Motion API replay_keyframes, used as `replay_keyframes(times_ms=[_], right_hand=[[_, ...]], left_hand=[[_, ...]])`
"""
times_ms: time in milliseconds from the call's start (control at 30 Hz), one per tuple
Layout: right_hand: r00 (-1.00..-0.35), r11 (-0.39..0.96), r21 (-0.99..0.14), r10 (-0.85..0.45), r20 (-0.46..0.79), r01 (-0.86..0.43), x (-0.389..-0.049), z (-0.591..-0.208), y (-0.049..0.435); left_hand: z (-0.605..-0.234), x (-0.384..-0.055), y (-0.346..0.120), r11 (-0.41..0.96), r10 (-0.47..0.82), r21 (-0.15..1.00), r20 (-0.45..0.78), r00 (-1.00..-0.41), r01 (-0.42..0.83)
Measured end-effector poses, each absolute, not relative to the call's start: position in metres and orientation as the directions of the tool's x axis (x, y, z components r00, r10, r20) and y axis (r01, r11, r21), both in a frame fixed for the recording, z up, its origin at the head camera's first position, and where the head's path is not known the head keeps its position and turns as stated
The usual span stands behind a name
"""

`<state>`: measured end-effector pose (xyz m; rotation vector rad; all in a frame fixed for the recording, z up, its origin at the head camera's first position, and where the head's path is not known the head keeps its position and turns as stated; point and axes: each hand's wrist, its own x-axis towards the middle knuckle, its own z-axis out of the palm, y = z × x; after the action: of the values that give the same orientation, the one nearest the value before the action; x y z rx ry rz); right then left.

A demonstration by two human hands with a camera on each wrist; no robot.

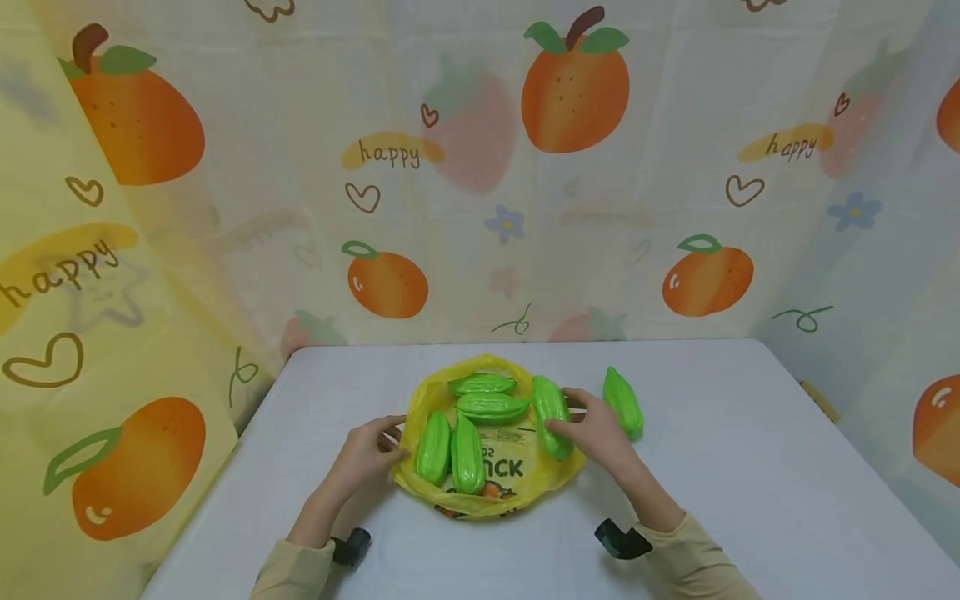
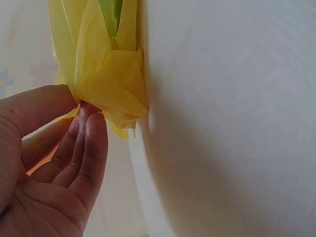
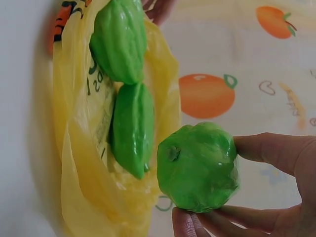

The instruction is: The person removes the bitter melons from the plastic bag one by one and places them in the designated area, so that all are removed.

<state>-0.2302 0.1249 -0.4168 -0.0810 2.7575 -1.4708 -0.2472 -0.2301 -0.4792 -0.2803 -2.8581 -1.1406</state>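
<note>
A yellow plastic bag (image 1: 558,477) lies wide open on the table, its rim rolled outward. Inside it are several shiny green bitter melons: two crosswise at the back, such as this bitter melon (image 1: 492,407), and two lengthwise at the left, including one bitter melon (image 1: 468,454). My left hand (image 1: 369,450) pinches the bag's left rim between thumb and fingers. Over the bag's right side, my right hand (image 1: 597,429) grips another bitter melon (image 3: 197,168) with the thumb on one side and fingers on the other. One more bitter melon (image 1: 622,403) lies outside, beyond the right hand.
The white table (image 1: 750,492) extends on both sides of the bag. A patterned curtain (image 1: 465,250) with printed oranges hangs behind and at both sides. Dark straps (image 1: 622,540) sit at the wrists.
</note>
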Motion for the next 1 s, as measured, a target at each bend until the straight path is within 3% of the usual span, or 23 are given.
replay_keyframes(times_ms=[1000], right_hand=[[-0.999,0.625,-0.78,0.031,0.012,0.01,-0.239,-0.404,0.171]], left_hand=[[-0.472,-0.243,-0.228,0.714,0.146,0.676,0.108,-0.983,0.18]])
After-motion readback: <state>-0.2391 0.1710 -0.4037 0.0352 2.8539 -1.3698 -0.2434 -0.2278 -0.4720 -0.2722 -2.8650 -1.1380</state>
